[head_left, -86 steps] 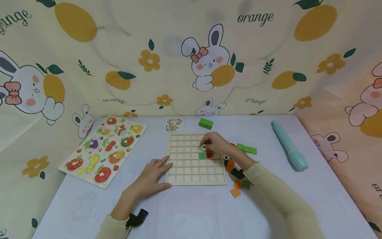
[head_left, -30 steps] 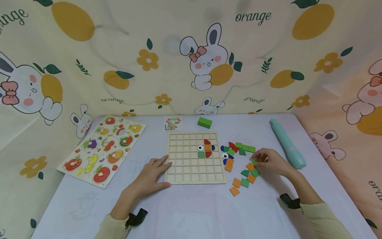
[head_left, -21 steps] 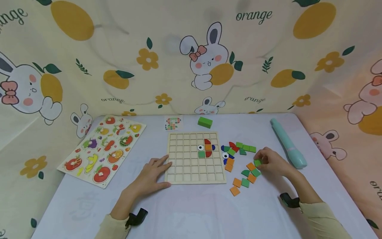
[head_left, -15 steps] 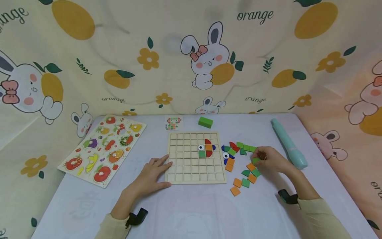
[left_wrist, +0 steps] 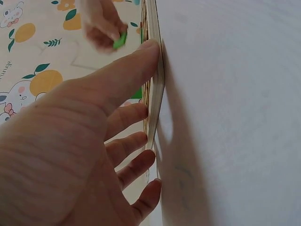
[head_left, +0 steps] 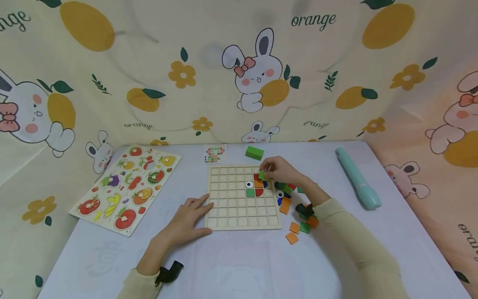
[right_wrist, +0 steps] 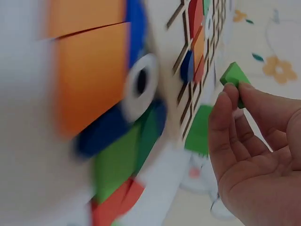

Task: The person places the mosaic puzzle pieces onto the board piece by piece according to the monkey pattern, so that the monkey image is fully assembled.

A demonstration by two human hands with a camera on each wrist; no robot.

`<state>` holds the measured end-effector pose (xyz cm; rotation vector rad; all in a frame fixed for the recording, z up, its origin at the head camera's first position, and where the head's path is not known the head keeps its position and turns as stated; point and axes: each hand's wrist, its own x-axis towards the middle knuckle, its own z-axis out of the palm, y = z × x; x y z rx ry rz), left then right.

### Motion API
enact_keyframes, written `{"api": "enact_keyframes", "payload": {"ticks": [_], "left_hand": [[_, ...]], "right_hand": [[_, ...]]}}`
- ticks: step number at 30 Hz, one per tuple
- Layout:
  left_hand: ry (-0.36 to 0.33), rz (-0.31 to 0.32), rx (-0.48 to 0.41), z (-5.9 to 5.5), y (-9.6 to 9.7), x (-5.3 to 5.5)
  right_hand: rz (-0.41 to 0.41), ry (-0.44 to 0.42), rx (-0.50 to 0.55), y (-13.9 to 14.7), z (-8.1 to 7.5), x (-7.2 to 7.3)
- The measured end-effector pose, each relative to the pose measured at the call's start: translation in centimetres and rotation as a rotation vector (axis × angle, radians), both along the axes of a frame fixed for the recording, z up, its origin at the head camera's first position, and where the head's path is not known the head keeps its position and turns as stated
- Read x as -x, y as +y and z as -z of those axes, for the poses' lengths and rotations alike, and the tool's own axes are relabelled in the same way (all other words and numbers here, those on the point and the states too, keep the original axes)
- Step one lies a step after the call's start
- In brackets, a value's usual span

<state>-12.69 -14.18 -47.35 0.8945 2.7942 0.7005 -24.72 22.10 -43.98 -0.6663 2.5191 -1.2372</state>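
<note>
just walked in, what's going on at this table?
A person is setting small coloured tiles into a wooden grid board. The right hand pinches a green tile above the board's far right part, while the left hand touches its left edge. A small cluster of pieces, including an eye tile, sits in the grid; most cells are bare. More loose tiles lie to the right of the board, and a small pattern card lies behind it.

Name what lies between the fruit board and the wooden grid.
In the head view, the left hand lies there, touching the edge of the wooden grid; farther back, only white tabletop shows.
</note>
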Motion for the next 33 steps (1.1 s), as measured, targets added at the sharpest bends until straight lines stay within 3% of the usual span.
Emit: {"api": "enact_keyframes", "payload": {"ticks": [4,9,28,33], "left_hand": [[-0.004,-0.001,-0.013,0.1,-0.1,-0.1],[0.002,0.008,-0.016,0.2,-0.1,-0.1],[-0.009,-0.002,-0.013,0.2,-0.1,0.0],[-0.009,-0.005,-0.008,0.3,-0.1,0.0]], "right_hand": [[-0.051,-0.021,-0.009,-2.4,0.5,1.4],[-0.063,-0.014,-0.04,-4.0,0.9,2.0],[-0.021,0.07,-0.192,-5.1,0.8,1.8],[-0.013,0.075,-0.152,-4.4,0.9,1.6]]}}
